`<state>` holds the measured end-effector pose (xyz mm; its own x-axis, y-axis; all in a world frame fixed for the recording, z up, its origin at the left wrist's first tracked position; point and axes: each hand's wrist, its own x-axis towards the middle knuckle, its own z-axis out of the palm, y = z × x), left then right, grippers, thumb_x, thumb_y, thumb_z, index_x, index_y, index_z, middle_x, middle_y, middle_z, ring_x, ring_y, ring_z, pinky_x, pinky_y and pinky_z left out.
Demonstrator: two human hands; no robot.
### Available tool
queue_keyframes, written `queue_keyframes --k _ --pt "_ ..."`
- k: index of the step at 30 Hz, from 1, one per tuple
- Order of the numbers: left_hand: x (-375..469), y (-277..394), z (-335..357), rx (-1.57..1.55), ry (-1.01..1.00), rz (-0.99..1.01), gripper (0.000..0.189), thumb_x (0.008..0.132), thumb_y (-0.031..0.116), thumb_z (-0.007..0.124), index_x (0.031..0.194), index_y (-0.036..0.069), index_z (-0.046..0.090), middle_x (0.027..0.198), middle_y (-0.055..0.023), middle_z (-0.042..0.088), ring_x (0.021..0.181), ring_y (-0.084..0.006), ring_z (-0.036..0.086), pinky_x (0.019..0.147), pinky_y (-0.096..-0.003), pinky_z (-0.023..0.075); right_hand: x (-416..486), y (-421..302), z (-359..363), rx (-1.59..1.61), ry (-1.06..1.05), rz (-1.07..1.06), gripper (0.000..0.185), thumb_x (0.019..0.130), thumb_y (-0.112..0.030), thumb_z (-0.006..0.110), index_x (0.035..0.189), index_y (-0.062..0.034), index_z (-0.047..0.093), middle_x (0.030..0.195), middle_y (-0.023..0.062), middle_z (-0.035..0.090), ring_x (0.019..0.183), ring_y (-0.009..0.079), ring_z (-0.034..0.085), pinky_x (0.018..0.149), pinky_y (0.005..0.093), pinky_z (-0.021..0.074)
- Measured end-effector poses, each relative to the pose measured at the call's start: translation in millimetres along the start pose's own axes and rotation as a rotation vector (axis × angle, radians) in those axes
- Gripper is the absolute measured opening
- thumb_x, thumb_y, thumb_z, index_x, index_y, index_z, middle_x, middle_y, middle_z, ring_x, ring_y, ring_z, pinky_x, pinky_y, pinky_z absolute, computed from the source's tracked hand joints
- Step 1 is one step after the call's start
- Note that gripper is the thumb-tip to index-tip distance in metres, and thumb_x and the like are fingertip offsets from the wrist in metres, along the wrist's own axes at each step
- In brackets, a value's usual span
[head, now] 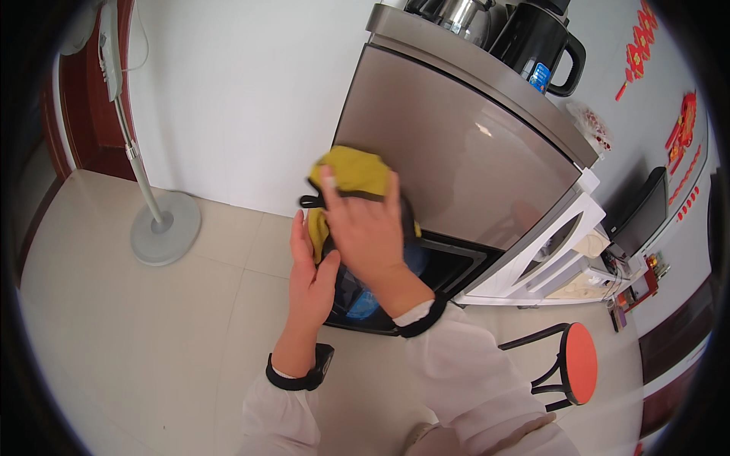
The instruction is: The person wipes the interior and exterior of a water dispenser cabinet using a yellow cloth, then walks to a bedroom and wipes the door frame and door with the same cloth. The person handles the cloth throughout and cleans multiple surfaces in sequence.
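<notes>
My right hand [368, 233] lies over a yellow and dark grey cleaning cloth [353, 171], its fingers spread on the fabric. The cloth rests against the left front of a brownish-grey tea bar cabinet [450, 142], where the upper panel meets a dark lower door. My left hand [311, 279] is at the cabinet's left edge, thumb and fingers on either side of a hanging yellow fold. Whether it grips the fold or only touches it cannot be told. Behind the dark lower door [456, 268] something blue shows, partly covered by my right hand and forearm.
A black electric kettle [533, 45] and a glass and metal pot [462, 20] stand on the cabinet top. At left is a pedestal fan's round base [165, 228]. A red-topped stool [580, 365] stands at right. Beyond the cabinet are a white stand [530, 262] and a television [641, 211].
</notes>
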<state>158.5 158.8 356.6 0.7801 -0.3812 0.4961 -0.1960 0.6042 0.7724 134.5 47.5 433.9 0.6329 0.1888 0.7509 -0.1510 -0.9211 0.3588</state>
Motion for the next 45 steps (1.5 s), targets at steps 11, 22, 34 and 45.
queue_keyframes --k 11,22,34,45 --pt "-1.2 -2.8 8.6 0.174 0.006 0.061 0.075 0.094 -0.001 0.055 0.157 -0.004 0.015 0.165 -0.0207 0.018 0.154 -0.0293 0.016 0.122 -0.0379 0.016 -60.5 97.1 -45.5 -0.289 -0.059 0.129 0.069 0.08 -0.039 0.071 0.145 -0.0212 0.054 0.081 0.0105 0.059 0.081 0.0302 0.062 0.115 0.0642 0.0272" --pt "-0.5 3.2 7.1 0.245 -0.043 0.014 0.08 0.093 0.003 0.062 0.158 -0.002 0.016 0.165 -0.0197 0.019 0.154 -0.0298 0.016 0.122 -0.0389 0.0161 -57.2 177.4 -90.0 -0.361 0.262 0.607 0.087 0.087 -0.007 0.061 0.158 0.0059 0.011 0.102 0.0221 0.054 0.093 0.039 0.052 0.086 0.0468 0.0404" --pt "-12.4 38.1 68.0 0.257 -0.076 0.129 0.076 0.094 0.009 0.067 0.156 -0.001 0.024 0.154 -0.0177 0.036 0.138 -0.03 0.044 0.111 -0.0395 0.0368 20.2 85.2 -71.1 -0.063 0.055 -0.054 0.073 0.085 -0.027 0.07 0.151 -0.01 0.044 0.083 0.0029 0.056 0.084 0.0218 0.061 0.11 0.0556 0.037" --pt "-4.6 43.9 119.0 0.086 -0.205 -0.031 0.085 0.093 0.005 0.067 0.159 0.002 0.014 0.147 -0.0146 0.043 0.111 -0.0172 0.058 0.084 -0.0264 0.0534 -6.2 98.8 -86.1 -0.166 0.185 0.157 0.068 0.077 -0.027 0.074 0.142 -0.0124 0.058 0.088 0.0075 0.057 0.091 0.0268 0.057 0.101 0.0516 0.0396"
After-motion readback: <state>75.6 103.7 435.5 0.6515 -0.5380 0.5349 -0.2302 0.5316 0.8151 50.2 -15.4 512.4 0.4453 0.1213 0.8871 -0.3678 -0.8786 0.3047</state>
